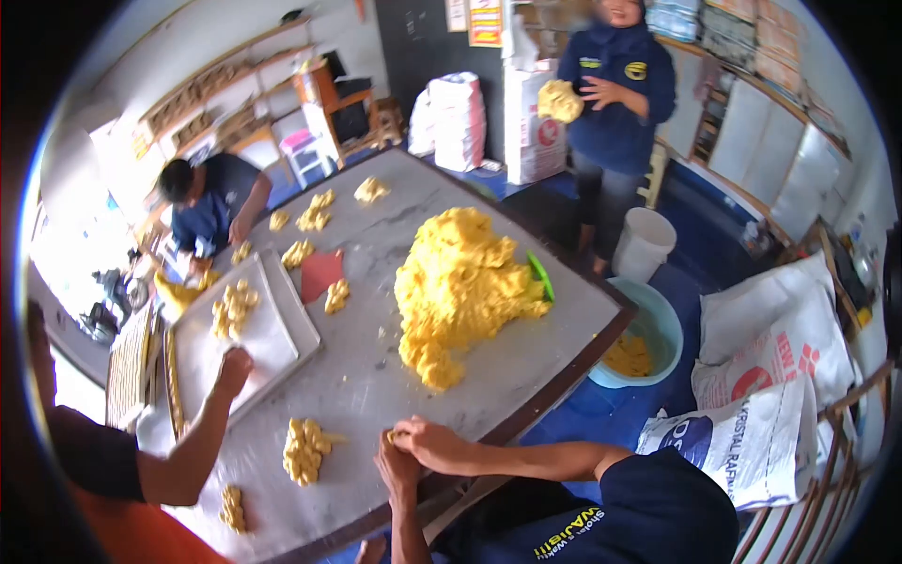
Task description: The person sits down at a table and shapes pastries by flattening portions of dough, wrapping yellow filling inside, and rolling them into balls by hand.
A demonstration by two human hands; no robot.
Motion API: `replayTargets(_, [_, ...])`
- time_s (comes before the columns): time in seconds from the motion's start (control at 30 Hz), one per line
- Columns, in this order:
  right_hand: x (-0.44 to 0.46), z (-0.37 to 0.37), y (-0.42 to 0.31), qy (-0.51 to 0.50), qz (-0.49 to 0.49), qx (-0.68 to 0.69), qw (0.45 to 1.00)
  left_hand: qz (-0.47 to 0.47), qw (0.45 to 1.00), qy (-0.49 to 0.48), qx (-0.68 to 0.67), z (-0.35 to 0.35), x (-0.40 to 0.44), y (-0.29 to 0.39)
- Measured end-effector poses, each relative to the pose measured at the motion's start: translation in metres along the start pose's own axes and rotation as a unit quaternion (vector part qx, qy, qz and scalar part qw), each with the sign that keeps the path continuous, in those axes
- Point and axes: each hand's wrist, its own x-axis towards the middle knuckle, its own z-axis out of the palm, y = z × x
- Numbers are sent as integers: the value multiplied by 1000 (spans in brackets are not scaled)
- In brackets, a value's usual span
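Observation:
My right hand (434, 446) and my left hand (398, 466) meet near the table's front edge, fingers closed together. A small bit of yellow dough (393, 436) shows between their fingertips. Just beyond them on the metal table (366, 376) rises a large mound of yellow dough (460, 282), with a green scraper (540, 276) at its right side. To the left of my hands lies a cluster of small dough pieces (305, 453), and a smaller cluster (232, 509) is farther left.
Beside trays (272, 348), a co-worker's hand (235, 365) reaches in from the left. Another person (211, 202) bends at the far left edge. A standing person (615, 103) holds dough (559, 101). A blue basin (658, 324) and sacks (766, 432) are right.

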Motion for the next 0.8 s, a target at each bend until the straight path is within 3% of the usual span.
replayTargets(0.07, [7, -4, 0, -33, 31, 88, 995, -26, 999, -20, -21, 2, 1, -20])
replayTargets(0.1, [7, -6, -2, -28, 34, 58, 997, 76, 993, -25, 86, 8, 1, -39])
replayTargets(0.27, [5, -6, 0, -1, 6, -24, 1000, -97, 995, -30, -25, -6, 1, 8])
replayTargets(0.33, [11, -18, -1, -15, 122, 136, 983, -70, 996, -31, -42, -7, 2, 2])
replayTargets(0.43, [19, -23, 12, 27, 203, 231, 951, -52, 994, -47, -80, -5, 4, -11])
replayTargets(0.53, [20, -23, 25, -75, 281, 207, 934, -32, 991, -53, -117, -5, 4, -6])
replayTargets(0.57, [16, -12, 36, -63, 284, 217, 932, -17, 993, -49, -105, -4, 3, -3])
replayTargets(0.67, [27, -17, 31, -94, 194, 77, 973, -18, 995, -60, -74, -3, 3, -1])
replayTargets(0.77, [31, -25, 24, -75, 113, 41, 990, -18, 993, -75, -94, -3, 5, -2])
replayTargets(0.8, [34, -29, 24, -71, 134, 81, 985, -32, 992, -75, -96, -4, 6, -2])
